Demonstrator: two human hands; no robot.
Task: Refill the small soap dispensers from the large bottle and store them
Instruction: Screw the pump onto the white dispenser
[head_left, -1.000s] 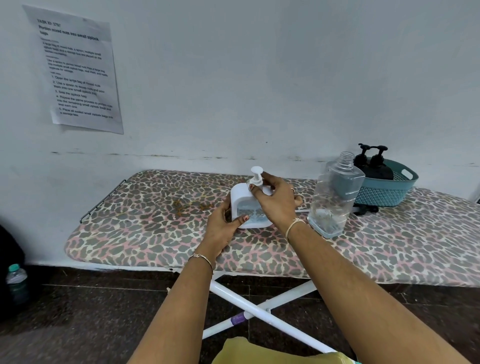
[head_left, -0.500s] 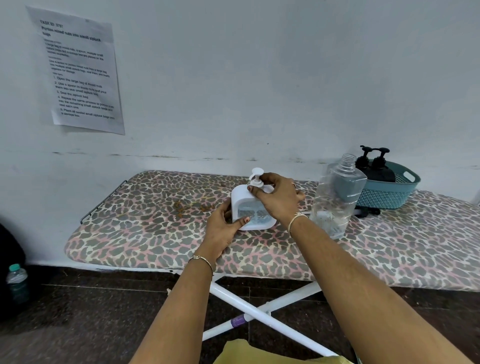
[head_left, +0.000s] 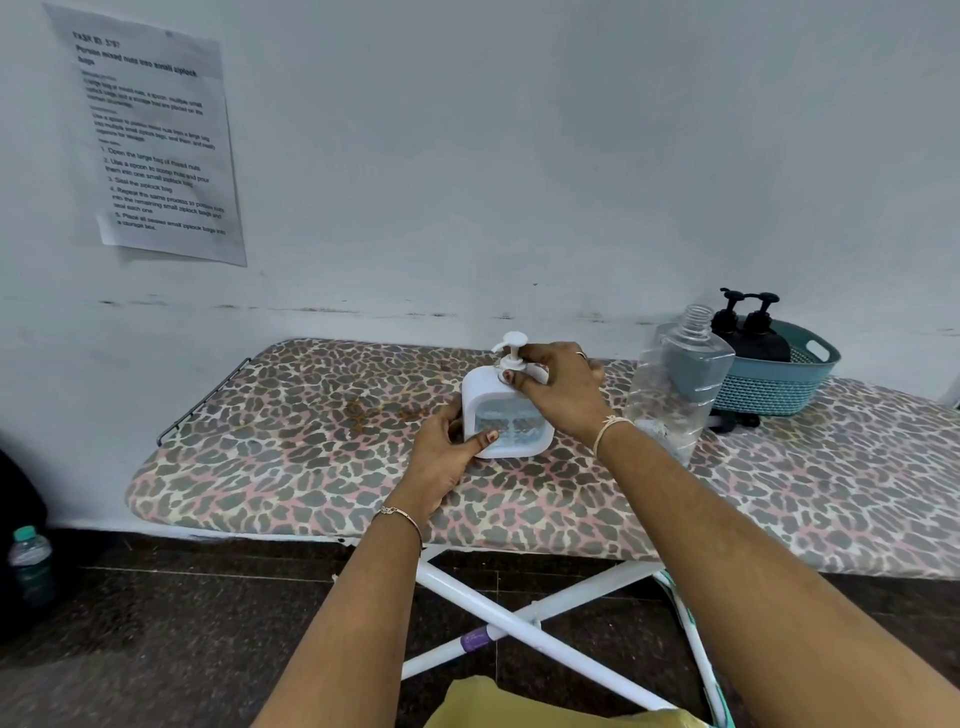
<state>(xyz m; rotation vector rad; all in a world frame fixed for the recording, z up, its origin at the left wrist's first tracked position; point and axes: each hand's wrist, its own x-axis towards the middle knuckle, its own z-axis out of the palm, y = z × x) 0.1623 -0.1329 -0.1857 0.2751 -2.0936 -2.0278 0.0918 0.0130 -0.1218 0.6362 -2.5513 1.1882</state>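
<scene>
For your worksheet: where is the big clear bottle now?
In the head view, the bottle stands right of centre on the board, between the dispenser and basket.

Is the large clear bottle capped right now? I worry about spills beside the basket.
No, the large clear bottle stands upright on the ironing board with its threaded neck bare and no cap on it.

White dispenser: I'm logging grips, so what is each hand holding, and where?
Both hold the white dispenser. The left hand grips its lower left side; the right hand pinches the pump collar on top.
</scene>
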